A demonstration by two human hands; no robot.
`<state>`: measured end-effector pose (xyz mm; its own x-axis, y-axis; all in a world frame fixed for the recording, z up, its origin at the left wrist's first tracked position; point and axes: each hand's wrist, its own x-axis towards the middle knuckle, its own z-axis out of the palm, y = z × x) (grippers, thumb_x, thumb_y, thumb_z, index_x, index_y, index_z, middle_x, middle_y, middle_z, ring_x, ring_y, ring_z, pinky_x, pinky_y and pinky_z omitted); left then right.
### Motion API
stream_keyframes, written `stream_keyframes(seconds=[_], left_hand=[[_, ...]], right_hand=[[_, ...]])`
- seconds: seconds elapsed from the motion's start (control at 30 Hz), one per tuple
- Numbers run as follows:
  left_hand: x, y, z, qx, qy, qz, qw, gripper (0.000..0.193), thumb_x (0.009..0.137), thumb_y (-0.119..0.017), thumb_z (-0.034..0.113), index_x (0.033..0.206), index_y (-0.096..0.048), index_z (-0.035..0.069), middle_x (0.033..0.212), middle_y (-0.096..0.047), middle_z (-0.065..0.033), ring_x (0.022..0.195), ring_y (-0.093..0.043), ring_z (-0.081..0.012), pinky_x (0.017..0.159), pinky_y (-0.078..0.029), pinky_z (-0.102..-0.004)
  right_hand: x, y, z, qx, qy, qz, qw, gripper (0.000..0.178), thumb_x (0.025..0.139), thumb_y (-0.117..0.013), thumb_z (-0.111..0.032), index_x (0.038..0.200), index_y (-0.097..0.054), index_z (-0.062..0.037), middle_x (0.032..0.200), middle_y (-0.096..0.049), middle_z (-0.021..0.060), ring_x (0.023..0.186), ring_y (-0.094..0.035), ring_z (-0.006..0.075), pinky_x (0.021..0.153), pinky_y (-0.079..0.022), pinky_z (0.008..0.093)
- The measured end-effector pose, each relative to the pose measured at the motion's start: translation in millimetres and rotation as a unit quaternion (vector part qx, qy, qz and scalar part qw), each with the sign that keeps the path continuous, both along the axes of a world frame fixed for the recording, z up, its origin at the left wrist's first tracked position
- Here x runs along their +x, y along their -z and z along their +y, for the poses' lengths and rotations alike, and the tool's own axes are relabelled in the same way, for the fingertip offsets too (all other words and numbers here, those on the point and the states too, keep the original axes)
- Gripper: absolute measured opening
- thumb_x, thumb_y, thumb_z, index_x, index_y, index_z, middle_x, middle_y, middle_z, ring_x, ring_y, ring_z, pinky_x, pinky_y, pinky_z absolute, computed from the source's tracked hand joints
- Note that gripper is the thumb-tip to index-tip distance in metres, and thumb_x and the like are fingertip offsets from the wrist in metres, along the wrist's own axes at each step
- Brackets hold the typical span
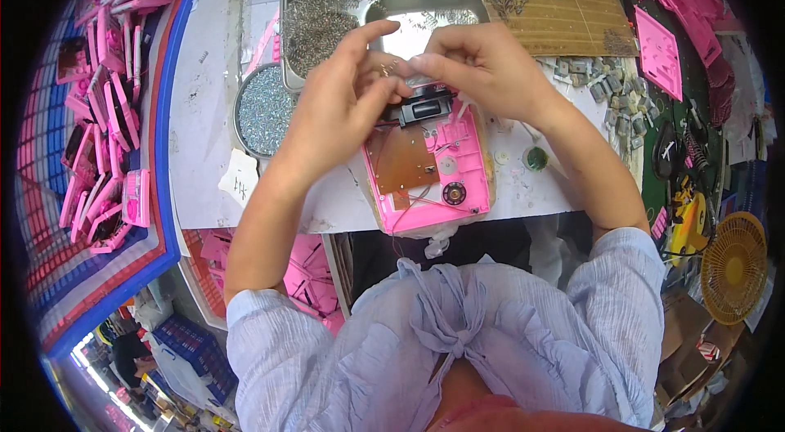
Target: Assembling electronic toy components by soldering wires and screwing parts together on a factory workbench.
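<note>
My left hand (347, 97) is over the top end of a pink plastic casing (478, 179). Its fingers curl around a few tiny metal pieces (388, 69) that look like springs. Beside it, my right hand (486, 68) pinches thumb and forefinger together, close to the left fingertips. What that pinch holds is too small to make out. Below both hands, a black rectangular part (427, 109) rests on the casing's upper end. Inside the casing lie a brown circuit board (401, 158), thin wires and a round black speaker (454, 192).
Behind my hands lies a metal tray (327, 3) heaped with springs, with a smaller metal dish (470, 0) in it. A round tin of screws (266, 109) stands left. Brown cardboard (564, 15), small metal parts (630, 109) and a green cup (536, 158) are right. Pink casings (106, 129) fill the far left.
</note>
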<state>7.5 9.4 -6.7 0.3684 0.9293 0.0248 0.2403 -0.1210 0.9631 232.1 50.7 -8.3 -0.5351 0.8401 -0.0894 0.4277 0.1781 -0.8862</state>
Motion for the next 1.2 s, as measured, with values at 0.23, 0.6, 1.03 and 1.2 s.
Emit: stream_keyframes(seconds=[0.23,0.6,1.03,1.2], left_hand=[[14.3,-15.1,-16.8,0.152,-0.028,0.063,0.986,0.056,0.090,-0.060,-0.009,0.140,-0.037,-0.001,0.119,-0.066,-0.0200,0.094,-0.075,-0.0264,0.080,-0.061,-0.0340],[8.1,-4.9,-18.4,0.022,-0.110,-0.071,0.991,0.017,0.091,-0.070,-0.003,0.107,-0.064,-0.003,0.091,-0.070,-0.0062,0.078,-0.068,-0.0082,0.067,-0.056,-0.0215],[10.2,10.1,-4.5,-0.261,-0.091,-0.272,0.922,0.039,0.109,-0.049,0.030,0.077,-0.053,0.008,0.061,-0.042,0.0047,0.049,-0.039,-0.0062,0.046,-0.032,-0.0227],[10.9,-2.3,-1.8,-0.271,-0.103,-0.146,0.946,0.044,0.105,-0.057,0.032,0.067,-0.055,0.009,0.059,-0.054,-0.0003,0.045,-0.045,-0.0067,0.042,-0.031,-0.0217]], right_hand=[[-21.3,8.5,-6.6,-0.066,-0.056,0.115,0.990,0.038,0.104,-0.058,-0.031,0.096,-0.070,0.0043,0.082,-0.068,0.0016,0.076,-0.058,0.0067,0.068,-0.048,0.0265],[-13.3,4.9,-6.8,-0.180,-0.035,0.216,0.959,0.032,0.106,-0.055,-0.030,0.087,-0.062,-0.0061,0.076,-0.051,-0.0065,0.070,-0.045,0.0033,0.063,-0.039,0.0221],[-17.2,15.5,-8.8,0.410,-0.008,0.077,0.909,0.016,0.089,-0.069,-0.012,0.105,-0.065,-0.0107,0.068,-0.055,0.0031,0.058,-0.057,0.0189,0.053,-0.044,0.0331],[-9.2,10.1,-4.6,0.536,-0.094,0.033,0.839,0.031,0.077,-0.076,-0.007,0.106,-0.065,-0.0113,0.069,-0.058,0.0038,0.060,-0.060,0.0243,0.053,-0.046,0.0373]])
